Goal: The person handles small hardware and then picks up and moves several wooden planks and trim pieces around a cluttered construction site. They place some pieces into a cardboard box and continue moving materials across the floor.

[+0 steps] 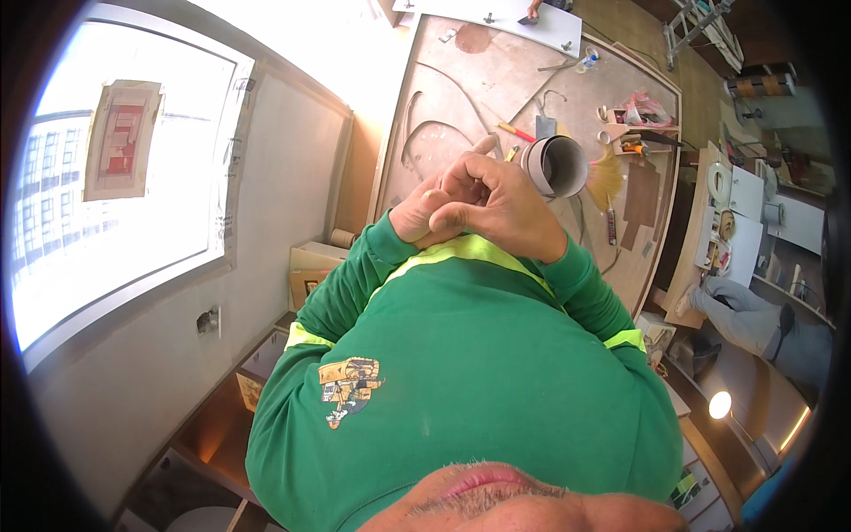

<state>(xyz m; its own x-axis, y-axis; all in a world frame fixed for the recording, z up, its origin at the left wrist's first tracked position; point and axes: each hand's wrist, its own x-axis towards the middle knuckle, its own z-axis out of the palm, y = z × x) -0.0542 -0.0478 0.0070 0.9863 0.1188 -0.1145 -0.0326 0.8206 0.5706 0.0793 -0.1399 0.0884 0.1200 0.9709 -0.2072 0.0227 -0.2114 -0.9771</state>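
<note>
"How's the light?"

"Strong — the window (191, 168) glares white around the red-patterned sheet (124, 142) taped to it."

"And near the window?"

"A pale wall (297, 168) frames it, with an uncovered wall box (207, 321) below it and brown wooden compartments (208, 434) lower still."

"Opposite?"

"Across the room from the window — a lit round lamp (721, 405) and cluttered white shelving."

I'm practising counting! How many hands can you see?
3: the left hand and right hand together near the middle, and a co-worker's hand at the top edge. Others may be hidden.
</note>
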